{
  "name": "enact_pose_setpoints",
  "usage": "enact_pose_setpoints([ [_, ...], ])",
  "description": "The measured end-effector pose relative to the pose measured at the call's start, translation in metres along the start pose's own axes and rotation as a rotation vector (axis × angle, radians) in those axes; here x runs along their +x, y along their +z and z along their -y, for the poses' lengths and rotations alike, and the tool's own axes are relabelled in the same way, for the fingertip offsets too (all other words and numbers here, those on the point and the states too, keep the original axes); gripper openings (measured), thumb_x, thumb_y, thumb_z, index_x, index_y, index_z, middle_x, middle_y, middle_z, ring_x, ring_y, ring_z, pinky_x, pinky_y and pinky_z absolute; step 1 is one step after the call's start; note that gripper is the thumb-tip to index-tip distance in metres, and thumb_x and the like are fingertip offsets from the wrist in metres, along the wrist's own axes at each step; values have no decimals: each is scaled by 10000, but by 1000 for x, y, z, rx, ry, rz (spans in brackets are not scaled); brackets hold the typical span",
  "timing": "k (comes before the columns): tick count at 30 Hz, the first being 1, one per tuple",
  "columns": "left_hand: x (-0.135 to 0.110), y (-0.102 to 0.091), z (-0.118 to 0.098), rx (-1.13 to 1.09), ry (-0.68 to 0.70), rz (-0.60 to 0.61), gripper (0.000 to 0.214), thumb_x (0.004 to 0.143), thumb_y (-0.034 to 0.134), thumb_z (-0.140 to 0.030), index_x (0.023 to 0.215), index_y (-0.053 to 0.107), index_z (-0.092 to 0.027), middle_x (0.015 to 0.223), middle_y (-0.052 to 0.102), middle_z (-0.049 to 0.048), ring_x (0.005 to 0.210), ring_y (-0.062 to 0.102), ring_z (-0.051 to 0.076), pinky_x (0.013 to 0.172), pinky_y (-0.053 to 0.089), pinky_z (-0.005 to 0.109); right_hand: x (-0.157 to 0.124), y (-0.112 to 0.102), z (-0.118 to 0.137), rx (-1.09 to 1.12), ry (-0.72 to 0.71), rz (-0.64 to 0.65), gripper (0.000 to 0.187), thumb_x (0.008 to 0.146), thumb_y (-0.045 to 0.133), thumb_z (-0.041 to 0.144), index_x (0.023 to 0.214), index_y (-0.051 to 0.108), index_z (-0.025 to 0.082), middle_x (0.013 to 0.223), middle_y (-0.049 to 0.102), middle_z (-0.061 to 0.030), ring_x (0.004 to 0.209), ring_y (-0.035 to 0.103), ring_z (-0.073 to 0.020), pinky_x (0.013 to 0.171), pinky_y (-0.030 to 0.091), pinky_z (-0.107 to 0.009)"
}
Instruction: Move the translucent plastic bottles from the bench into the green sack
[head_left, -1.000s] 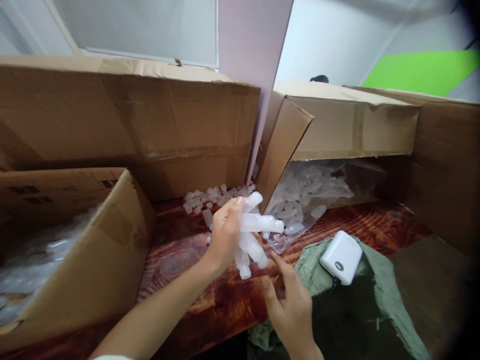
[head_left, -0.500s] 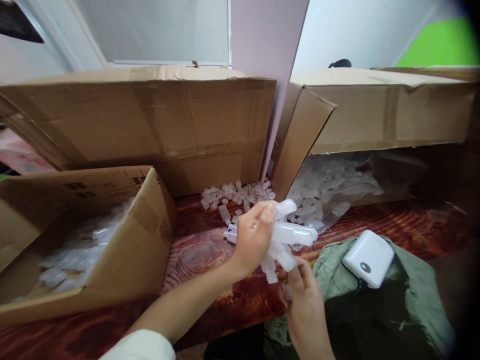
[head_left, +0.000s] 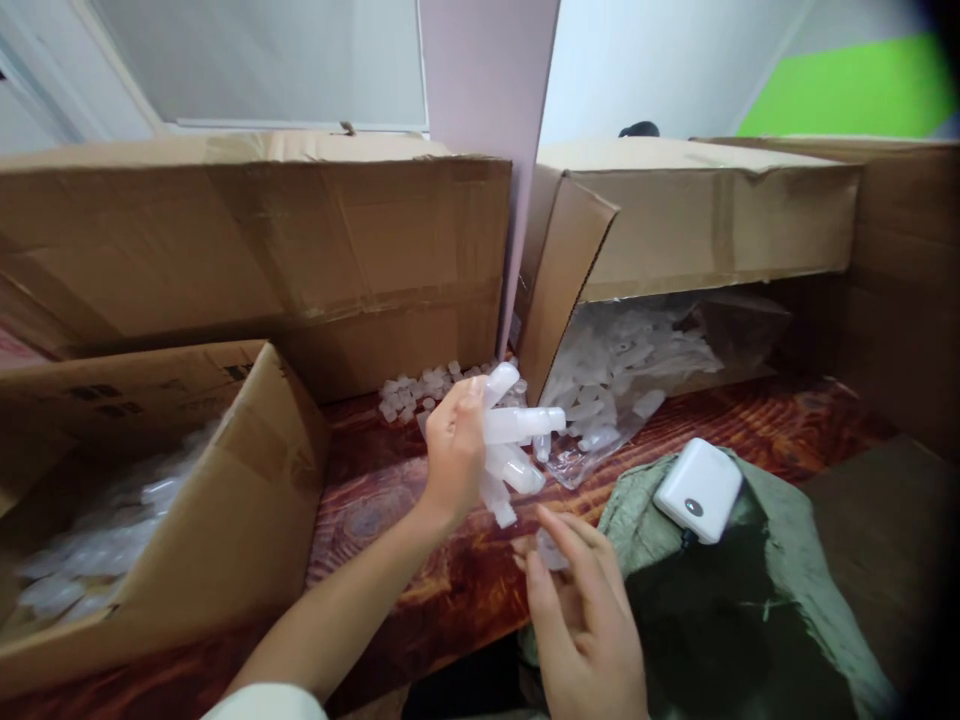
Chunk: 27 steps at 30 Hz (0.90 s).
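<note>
My left hand [head_left: 454, 450] is closed around several translucent plastic bottles [head_left: 517, 427], which stick out to the right at different angles. A narrow neck shows at the end of the middle one. Below and to the right, my right hand [head_left: 589, 605] holds a small translucent plastic cap [head_left: 551, 550] between thumb and fingers, apart from the bottles. Behind the left hand, a pile of small translucent caps [head_left: 409, 393] lies on the wooden table [head_left: 375, 500]; the hand hides part of it.
An open cardboard box [head_left: 289, 470] with translucent bottles [head_left: 112, 540] stands at left. At right, a clear bag of bottles [head_left: 622, 350] spills from a tipped carton [head_left: 720, 220]. A large carton [head_left: 360, 250] stands behind. A white device [head_left: 697, 490] rests on green cloth [head_left: 795, 560].
My right hand has moved down, away from the bottles, and its fingers now show a cap. The view has turned right, so everything appears further left.
</note>
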<state>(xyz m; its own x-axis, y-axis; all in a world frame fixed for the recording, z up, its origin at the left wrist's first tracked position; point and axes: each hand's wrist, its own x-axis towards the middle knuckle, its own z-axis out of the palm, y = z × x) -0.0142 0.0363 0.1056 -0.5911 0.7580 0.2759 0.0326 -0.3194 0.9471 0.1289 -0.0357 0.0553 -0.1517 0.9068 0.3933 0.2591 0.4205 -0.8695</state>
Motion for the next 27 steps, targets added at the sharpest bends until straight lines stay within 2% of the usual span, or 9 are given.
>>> enact_pose_setpoints([
  [3, -1, 0, 1, 34, 65, -5, 335, 940, 449, -438, 844, 648, -185, 717, 562, -8, 657, 513, 131, 601, 416, 227, 6, 4, 2, -148, -75, 15, 337, 931, 497, 232, 1265, 533, 203, 1115, 667, -86, 967, 680, -199, 791, 586, -268],
  [6, -3, -2, 1, 96, 151, -27, 333, 941, 459, -437, 880, 670, -188, 728, 592, -11, 650, 515, 122, 584, 404, 211, 11, 7, 4, -203, -104, 17, 269, 932, 501, 240, 1186, 559, 176, 1034, 695, -73, 895, 694, -179, 771, 577, -236],
  [9, -7, -3, -1, 155, 245, -44, 339, 941, 462, -446, 911, 683, -191, 710, 615, -14, 614, 518, 118, 555, 396, 207, 16, 9, 6, -207, -156, 59, 244, 922, 479, 203, 1128, 605, 166, 1017, 671, -81, 926, 669, -180, 811, 558, -247],
  [12, -9, -5, -4, 191, 350, -31, 312, 950, 459, -411, 919, 683, -196, 771, 652, -10, 642, 547, 115, 586, 414, 205, 15, 12, 5, -152, -107, 44, 223, 912, 501, 199, 1110, 602, 177, 1017, 659, -81, 939, 659, -188, 808, 559, -264],
  [14, -9, -6, -5, 194, 392, -28, 298, 958, 456, -388, 925, 683, -198, 793, 662, -11, 644, 552, 109, 591, 418, 202, 12, 15, 4, -104, -45, -5, 219, 904, 546, 213, 1120, 573, 190, 983, 677, -61, 858, 681, -178, 737, 574, -247],
  [17, -10, -7, -6, 189, 424, -24, 288, 962, 458, -376, 945, 684, -198, 803, 667, -10, 643, 554, 105, 594, 422, 200, 9, 20, 3, -132, -93, -92, 203, 893, 588, 217, 1095, 572, 196, 936, 684, -41, 793, 685, -171, 709, 575, -246],
  [20, -9, -8, -8, 185, 449, -34, 287, 955, 473, -388, 948, 688, -199, 823, 671, -2, 679, 571, 117, 619, 434, 209, 13, 22, 7, -189, -270, -171, 191, 896, 576, 154, 1086, 589, 170, 1016, 653, -75, 939, 648, -183, 842, 540, -278],
  [24, -5, -9, -10, 125, 373, -74, 302, 954, 462, -414, 941, 687, -213, 775, 654, -11, 658, 563, 124, 621, 444, 221, 16, 29, 12, -199, -387, -229, 271, 884, 560, 46, 1142, 568, 127, 1062, 597, -109, 1023, 587, -182, 895, 505, -284],
  [27, 0, -9, -10, 136, 322, -113, 298, 952, 447, -395, 921, 678, -208, 772, 636, -11, 690, 560, 133, 656, 448, 227, 15, 36, 13, -235, -426, -237, 339, 887, 524, 2, 1198, 539, 136, 1083, 585, -118, 1043, 580, -191, 887, 514, -306],
])
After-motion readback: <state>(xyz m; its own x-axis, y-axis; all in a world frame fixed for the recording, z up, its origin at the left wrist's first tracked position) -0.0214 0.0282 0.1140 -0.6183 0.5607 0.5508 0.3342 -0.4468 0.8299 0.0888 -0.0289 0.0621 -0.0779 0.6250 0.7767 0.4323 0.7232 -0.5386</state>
